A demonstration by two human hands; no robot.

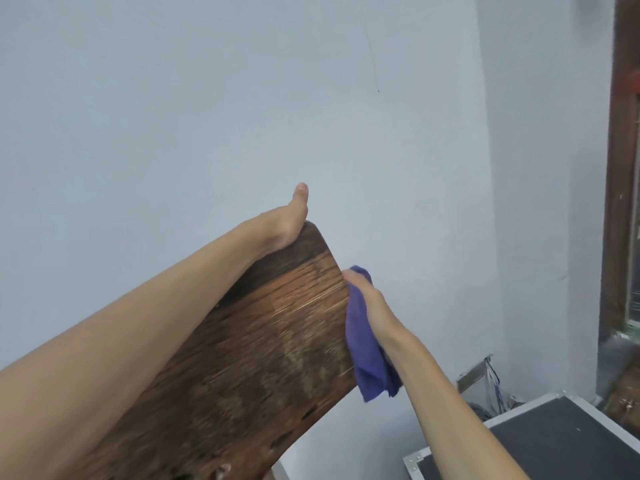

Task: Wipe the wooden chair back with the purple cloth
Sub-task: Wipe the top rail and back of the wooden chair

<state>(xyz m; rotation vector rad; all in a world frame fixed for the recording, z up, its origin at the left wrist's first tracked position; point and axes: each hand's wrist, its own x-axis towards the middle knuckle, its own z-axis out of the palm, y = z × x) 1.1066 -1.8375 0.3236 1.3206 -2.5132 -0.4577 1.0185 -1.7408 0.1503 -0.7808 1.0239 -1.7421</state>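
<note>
A bare left forearm crosses from the lower left of the frame up toward the centre. The left hand [291,216] grips the top edge of the wooden chair back [263,344], thumb sticking up; its fingers are hidden behind the wood, so how tightly they curl cannot be told. The chair back fills the lower centre, tilted, its top corner pointing up at mid-frame. Its lower end is cut off by the bottom edge, and the grain is blurred. A few dark slots show near its lower right edge.

Just right of the chair back, the right hand [372,311] is closed around the bunched purple cloth [367,355], pressing it against the right edge of the wood. A loose tail of cloth hangs below the hand. The fingertips are hidden in the folds.

A plain pale blue wall [207,98] fills the upper frame, open room above both hands. In the lower right sits a black case with metal edging [561,441], cut off by the frame. A dark wooden window frame [620,202] runs down the far right edge.
</note>
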